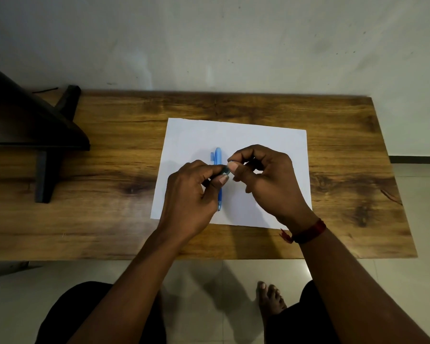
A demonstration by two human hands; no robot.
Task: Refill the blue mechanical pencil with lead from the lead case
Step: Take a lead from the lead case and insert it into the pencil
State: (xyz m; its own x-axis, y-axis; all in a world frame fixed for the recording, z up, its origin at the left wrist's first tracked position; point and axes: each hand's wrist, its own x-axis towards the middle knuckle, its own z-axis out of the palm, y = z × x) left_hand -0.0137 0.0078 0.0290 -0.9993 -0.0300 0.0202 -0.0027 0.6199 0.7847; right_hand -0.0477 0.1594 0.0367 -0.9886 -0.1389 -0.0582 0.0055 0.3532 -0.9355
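The blue mechanical pencil lies on a white sheet of paper, tip pointing toward me, its middle hidden under my hands. Just above it, my left hand grips a small dark lead case between thumb and fingers. My right hand pinches the right end of the same case with thumb and forefinger. Most of the case is covered by fingers, so whether it is open cannot be told.
The paper rests on a wooden table set against a pale wall. A dark shelf-like stand occupies the table's left end. Below the near edge are my knees, a bare foot and tiled floor.
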